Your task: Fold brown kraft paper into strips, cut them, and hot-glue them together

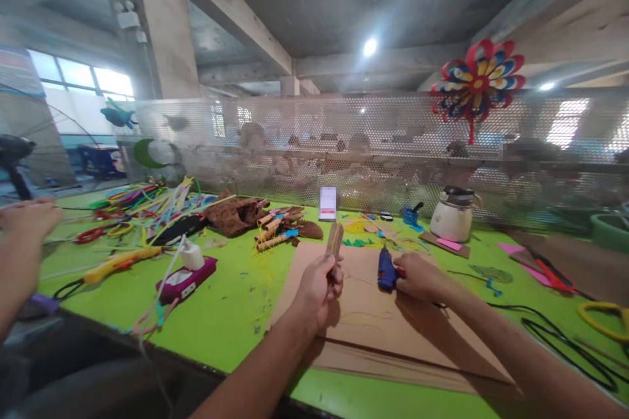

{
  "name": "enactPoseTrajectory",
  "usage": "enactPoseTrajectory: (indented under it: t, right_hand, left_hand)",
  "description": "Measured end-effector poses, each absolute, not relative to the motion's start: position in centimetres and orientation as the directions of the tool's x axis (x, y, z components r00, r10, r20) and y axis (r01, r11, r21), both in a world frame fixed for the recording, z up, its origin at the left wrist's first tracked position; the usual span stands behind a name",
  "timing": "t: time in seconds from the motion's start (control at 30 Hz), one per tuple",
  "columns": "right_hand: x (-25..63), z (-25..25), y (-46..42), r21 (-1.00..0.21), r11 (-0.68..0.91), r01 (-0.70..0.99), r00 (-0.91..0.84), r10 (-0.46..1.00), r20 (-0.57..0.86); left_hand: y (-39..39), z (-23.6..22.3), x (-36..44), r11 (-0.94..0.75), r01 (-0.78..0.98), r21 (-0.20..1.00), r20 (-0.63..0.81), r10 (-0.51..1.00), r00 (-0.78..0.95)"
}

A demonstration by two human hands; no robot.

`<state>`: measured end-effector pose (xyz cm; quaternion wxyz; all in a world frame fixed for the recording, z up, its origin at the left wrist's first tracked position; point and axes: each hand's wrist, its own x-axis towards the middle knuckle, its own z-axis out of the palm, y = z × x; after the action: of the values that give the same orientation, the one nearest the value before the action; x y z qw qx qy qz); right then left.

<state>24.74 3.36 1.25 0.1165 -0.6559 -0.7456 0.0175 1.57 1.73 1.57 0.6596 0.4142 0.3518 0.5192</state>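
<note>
My left hand [319,285] is closed around a narrow brown strip [336,236] with a yellow line along it, held upright over the cardboard. My right hand [422,275] grips a blue hot glue gun [386,273], its nozzle pointing up and away from me. A gap separates the glue gun from the strip. Beneath both hands lies a stack of brown cardboard sheets [363,340]. Thin yellow strands rest on the top sheet. The fingers of my right hand are partly hidden behind the gun's handle.
A co-worker's hand [34,216] reaches in at far left. On the green table [221,327] are a purple power strip [189,281], brown bundles with blue ties [280,229], a phone [327,203], a white jug [452,216], yellow-handled scissors [602,319] and a black cable [555,334].
</note>
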Motion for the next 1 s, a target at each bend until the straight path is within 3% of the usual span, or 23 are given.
enactPoseTrajectory:
  t: [0.13, 0.27, 0.37, 0.47, 0.57, 0.63, 0.7, 0.77, 1.0]
  right_hand:
    - [23.6, 0.0, 2.6, -0.111, 0.088, 0.99, -0.07, 0.985, 0.156]
    - [23.0, -1.5, 1.8, -0.144, 0.049, 0.988, -0.003, 0.955, 0.298]
    - [23.4, -1.3, 1.6, -0.338, 0.115, 0.934, 0.023, 0.925, 0.38]
    - [24.6, 0.1, 1.7, -0.611, 0.17, 0.773, 0.038, 0.949, 0.312]
    - [25.8, 1.7, 1.5, -0.848, 0.193, 0.494, 0.155, 0.94, 0.305]
    - [25.8, 2.5, 0.8, -0.941, 0.239, 0.237, 0.144, 0.95, 0.278]
    - [25.3, 3.2, -0.2, -0.958, 0.281, 0.053, 0.041, 0.958, 0.283]
    - [24.5, 3.7, -1.1, -0.956, 0.292, -0.008, -0.065, 0.954, 0.292]
    - [23.1, 3.2, -1.3, -0.922, 0.335, 0.192, -0.209, 0.932, 0.295]
  left_hand:
    - [1.7, 1.4, 1.8, 0.078, -0.382, 0.921, -0.013, 0.985, 0.17]
    - [1.7, 1.3, 1.9, 0.105, -0.379, 0.92, -0.043, 0.985, 0.168]
    - [1.8, 1.2, 2.0, 0.117, -0.355, 0.927, -0.057, 0.983, 0.175]
    - [2.1, 1.2, 2.0, 0.108, -0.317, 0.942, -0.054, 0.983, 0.176]
    - [2.4, 1.5, 2.3, 0.094, -0.277, 0.956, -0.044, 0.983, 0.18]
    - [2.8, 1.9, 2.4, 0.08, -0.25, 0.965, -0.026, 0.977, 0.213]
    - [3.2, 2.3, 2.5, 0.066, -0.224, 0.972, -0.009, 0.97, 0.244]
    - [3.5, 2.4, 2.6, 0.056, -0.202, 0.978, -0.003, 0.968, 0.253]
    - [3.5, 1.1, 3.0, 0.029, -0.14, 0.99, 0.015, 0.953, 0.301]
